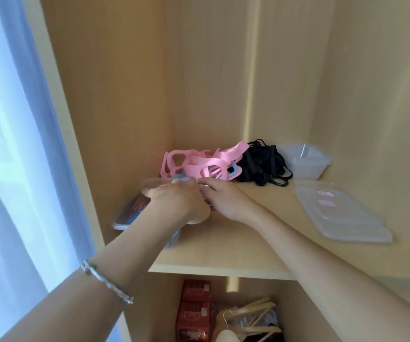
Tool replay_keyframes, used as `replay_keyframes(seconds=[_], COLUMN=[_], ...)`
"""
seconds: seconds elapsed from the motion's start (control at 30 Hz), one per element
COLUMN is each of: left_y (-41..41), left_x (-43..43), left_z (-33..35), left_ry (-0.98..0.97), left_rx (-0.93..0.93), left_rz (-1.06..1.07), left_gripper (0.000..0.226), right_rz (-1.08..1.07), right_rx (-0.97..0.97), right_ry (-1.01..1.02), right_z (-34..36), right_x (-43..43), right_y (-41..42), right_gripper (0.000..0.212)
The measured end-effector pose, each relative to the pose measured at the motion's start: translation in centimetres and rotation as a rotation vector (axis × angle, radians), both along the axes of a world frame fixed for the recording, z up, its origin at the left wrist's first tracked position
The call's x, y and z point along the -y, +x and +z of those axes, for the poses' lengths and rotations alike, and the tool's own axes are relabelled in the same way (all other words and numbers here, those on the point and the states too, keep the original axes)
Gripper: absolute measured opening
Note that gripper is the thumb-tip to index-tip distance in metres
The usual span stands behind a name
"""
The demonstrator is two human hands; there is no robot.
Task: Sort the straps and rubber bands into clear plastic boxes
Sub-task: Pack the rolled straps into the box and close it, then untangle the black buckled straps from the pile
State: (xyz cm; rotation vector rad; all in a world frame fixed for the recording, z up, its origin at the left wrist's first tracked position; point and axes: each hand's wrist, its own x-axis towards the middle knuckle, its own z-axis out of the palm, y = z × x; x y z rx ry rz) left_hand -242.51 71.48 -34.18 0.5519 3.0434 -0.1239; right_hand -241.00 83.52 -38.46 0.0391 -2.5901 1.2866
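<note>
A clear plastic box (125,219) holding dark and reddish bands stands at the shelf's left side, with its clear lid (149,185) on top. My left hand (174,201) lies over the lid with its fingers curled at the far right edge. My right hand (223,199) meets it there, fingers bent onto the same edge. Behind the hands lies a heap of pink straps (199,161) with a few pale blue straps (236,172) among them. A pile of black bands (263,164) lies to their right.
An empty clear box (305,160) stands at the back right, and a loose clear lid (339,213) lies flat on the wooden shelf (236,248). The compartment below holds red boxes (194,309) and wooden hangers (248,317). A pale curtain (14,144) hangs at the left.
</note>
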Motion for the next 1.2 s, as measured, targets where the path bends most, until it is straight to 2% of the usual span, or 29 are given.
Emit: replay_keyframes(seconds=[0.13,0.23,0.33,0.4,0.53,0.67,0.87,1.0,1.1,1.2], left_y=[0.4,0.6,0.8,0.5,-1.4,-3.5,-5.3,-5.3,-5.2,-5.1], left_x=[-3.4,-7.0,-10.2,-11.9,-14.0,-14.4,-14.7,-15.2,-15.1,-14.8], left_z=[-0.5,-1.9,-3.2,-3.6,-3.9,-4.6,-5.5,-5.6,-5.6,-5.7], left_ry=[0.011,0.197,0.357,0.398,0.363,0.331,0.304,0.337,0.35,0.349], left_rx=[-0.17,-0.222,-0.222,-0.223,-0.181,-0.175,-0.067,0.007,0.007,0.019], left_rz=[-0.1,-0.215,-0.33,-0.403,-0.512,-0.573,-0.597,-0.605,-0.6,-0.602], left_gripper=[0.068,0.064,0.057,0.049,0.038,0.042,0.045,0.042,0.042,0.042], right_rz=[-0.074,-0.178,-0.285,-0.352,-0.454,-0.545,-0.745,-0.688,-0.664,-0.633], right_rx=[0.005,-0.007,-0.015,0.004,0.005,0.019,0.024,0.135,0.151,0.203], right_ry=[0.2,0.296,0.298,0.312,0.359,0.379,0.481,0.484,0.521,0.579], right_z=[1.0,2.1,2.6,2.6,2.6,2.8,3.5,2.2,2.2,3.1], right_x=[-2.7,-5.7,-8.8,-10.5,-13.3,-16.1,-20.8,-22.8,-23.2,-23.0], right_y=[1.1,2.4,3.5,3.9,3.9,2.2,-0.2,-0.8,-1.0,-0.9], right_gripper=[0.025,0.032,0.041,0.034,0.025,0.025,0.025,0.029,0.043,0.042])
